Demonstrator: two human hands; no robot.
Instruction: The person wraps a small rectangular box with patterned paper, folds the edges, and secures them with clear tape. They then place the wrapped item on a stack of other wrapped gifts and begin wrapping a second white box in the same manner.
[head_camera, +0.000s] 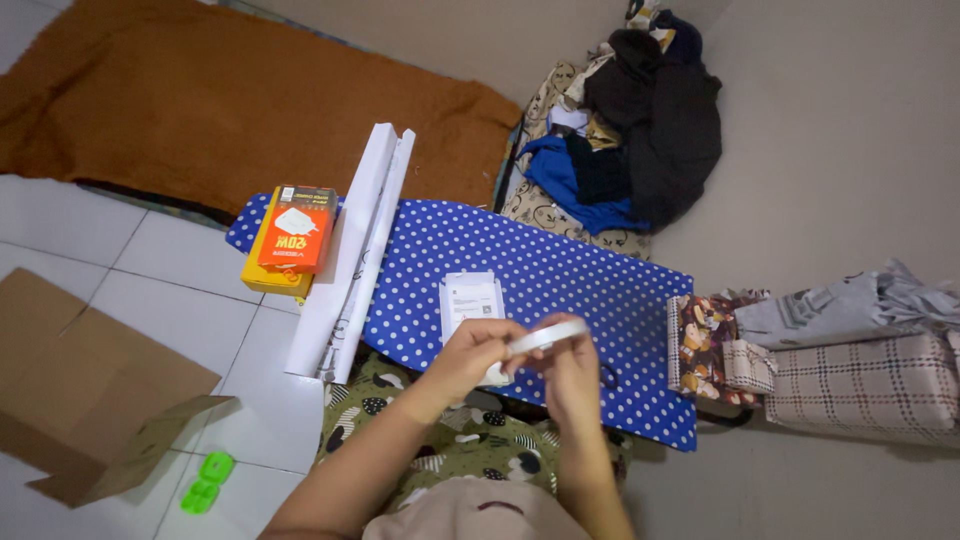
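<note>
- Your left hand (470, 358) and right hand (572, 372) meet over the near edge of the blue white-dotted cloth-covered bench (560, 270).
- Both hands hold a thin white ring-shaped roll, likely tape (545, 336), raised just above the bench; left grip is clamped on its near end, right grip is closed on the far end.
- A small white flat box with a printed label (472, 300) lies on the bench just behind your hands.
- Long white rolled paper sheets (355, 250) lie across the bench's left end.
- An orange box stacked on a yellow box (295, 232) sits left of them.
- A brown cardboard box (90, 390) and a green plastic clip-like piece (207, 482) lie on the tile floor at left.
</note>
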